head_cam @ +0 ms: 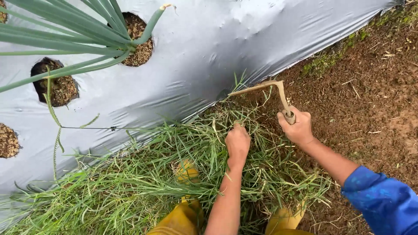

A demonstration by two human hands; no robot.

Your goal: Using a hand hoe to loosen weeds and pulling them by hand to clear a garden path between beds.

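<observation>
left hand (237,142) gripping grass (174,169), right hand (297,127) gripping hoe (278,93)

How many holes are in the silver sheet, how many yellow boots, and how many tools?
Holes in the silver sheet: 4, for example
Yellow boots: 2
Hooked tool: 1, in the right hand
Total: 7

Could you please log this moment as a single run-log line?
left hand: gripping grass | right hand: holding sickle | blade tip at plastic sheet edge | soil on the right
</observation>
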